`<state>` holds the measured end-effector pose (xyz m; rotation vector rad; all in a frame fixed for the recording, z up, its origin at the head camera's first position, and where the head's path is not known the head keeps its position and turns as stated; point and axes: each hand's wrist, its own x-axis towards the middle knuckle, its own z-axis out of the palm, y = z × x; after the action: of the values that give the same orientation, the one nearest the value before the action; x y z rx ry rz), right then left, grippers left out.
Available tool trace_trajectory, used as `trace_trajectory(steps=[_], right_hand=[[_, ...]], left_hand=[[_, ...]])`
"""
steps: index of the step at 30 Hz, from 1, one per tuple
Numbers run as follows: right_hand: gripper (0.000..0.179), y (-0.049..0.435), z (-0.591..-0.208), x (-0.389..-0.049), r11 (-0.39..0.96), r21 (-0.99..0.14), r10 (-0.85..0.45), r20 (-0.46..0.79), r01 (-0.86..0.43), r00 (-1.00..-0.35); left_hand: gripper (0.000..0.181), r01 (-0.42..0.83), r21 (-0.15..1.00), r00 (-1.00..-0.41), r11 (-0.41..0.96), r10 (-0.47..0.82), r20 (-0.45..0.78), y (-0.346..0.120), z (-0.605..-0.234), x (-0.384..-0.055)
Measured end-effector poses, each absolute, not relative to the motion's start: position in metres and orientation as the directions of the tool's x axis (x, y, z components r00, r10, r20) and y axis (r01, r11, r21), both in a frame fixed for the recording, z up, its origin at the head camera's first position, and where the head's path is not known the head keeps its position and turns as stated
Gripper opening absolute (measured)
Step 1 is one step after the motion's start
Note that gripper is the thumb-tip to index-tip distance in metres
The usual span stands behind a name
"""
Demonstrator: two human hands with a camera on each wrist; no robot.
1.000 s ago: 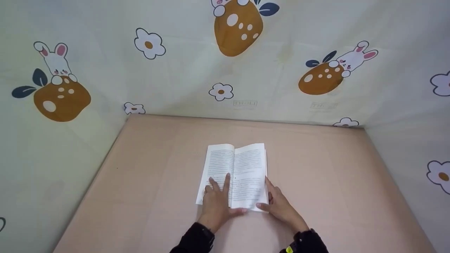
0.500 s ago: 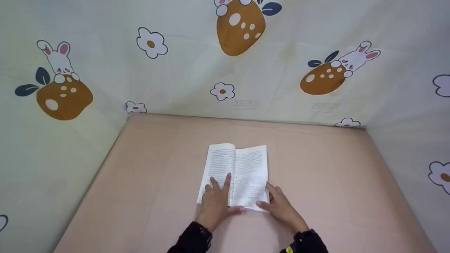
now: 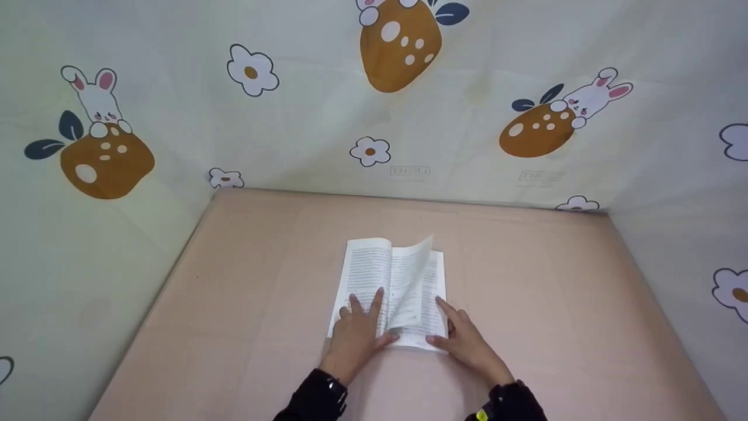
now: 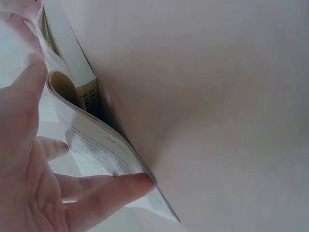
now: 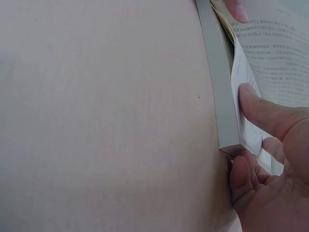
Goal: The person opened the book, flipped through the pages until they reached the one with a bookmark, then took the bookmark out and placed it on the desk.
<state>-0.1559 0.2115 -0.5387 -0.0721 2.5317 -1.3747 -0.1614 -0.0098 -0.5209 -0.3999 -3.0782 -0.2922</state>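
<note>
An open paperback book [image 3: 363, 266] lies on the table, printed text on both sides. One leaf [image 3: 409, 286] on its right half stands lifted and curves over toward the spine. My left hand [image 3: 353, 339] presses the left page with outstretched fingers, its thumb at the bottom near the spine. In the left wrist view, a fingertip [image 4: 142, 183] rests at the outer edge of the page. My right hand [image 3: 467, 339] holds the book's lower right side. The right wrist view has its thumb [image 5: 256, 104] on the page, with other fingers curled by the book's corner.
The table [image 3: 263, 263] has a plain pinkish-beige cover. A pale cloth backdrop [image 3: 304, 117] with rabbits, orange fruit and flowers encloses it at the back and both sides. Dark bands [image 3: 333, 389] circle both wrists.
A leaf on the right half has come free of the right hand's fingers and swung up toward the spine. The left thumb has shifted slightly left; the right hand has barely moved.
</note>
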Motion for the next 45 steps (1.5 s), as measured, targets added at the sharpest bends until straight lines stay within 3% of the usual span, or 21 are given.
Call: trace_trajectory(steps=[9, 16, 21, 32, 42, 45], right_hand=[[0.084, 0.21, -0.539, -0.157, 0.548, -0.827, -0.132, -0.234, 0.125, -0.963], [0.084, 0.21, -0.54, -0.157, 0.548, -0.826, -0.122, -0.233, 0.13, -0.965], [0.084, 0.21, -0.54, -0.158, 0.546, -0.826, -0.117, -0.239, 0.138, -0.964], [0.084, 0.21, -0.541, -0.157, 0.541, -0.829, -0.112, -0.235, 0.139, -0.965], [0.085, 0.209, -0.541, -0.157, 0.548, -0.825, -0.116, -0.237, 0.137, -0.965], [0.085, 0.209, -0.54, -0.158, 0.548, -0.825, -0.117, -0.236, 0.136, -0.965]], left_hand=[[0.041, 0.229, 0.189, -0.944, 0.955, 0.171, 0.281, 0.0, -0.537, -0.155], [0.03, 0.15, 0.301, -0.977, 0.942, 0.094, 0.193, 0.006, -0.533, -0.151], [0.03, 0.118, 0.345, -0.991, 0.931, 0.085, 0.108, 0.003, -0.526, -0.151], [0.03, 0.111, 0.412, -0.993, 0.904, 0.091, 0.069, -0.008, -0.524, -0.156], [0.03, 0.153, 0.273, -0.968, 0.95, 0.088, 0.235, -0.011, -0.536, -0.158], [0.044, 0.16, 0.256, -0.964, 0.953, 0.095, 0.247, -0.012, -0.537, -0.158]])
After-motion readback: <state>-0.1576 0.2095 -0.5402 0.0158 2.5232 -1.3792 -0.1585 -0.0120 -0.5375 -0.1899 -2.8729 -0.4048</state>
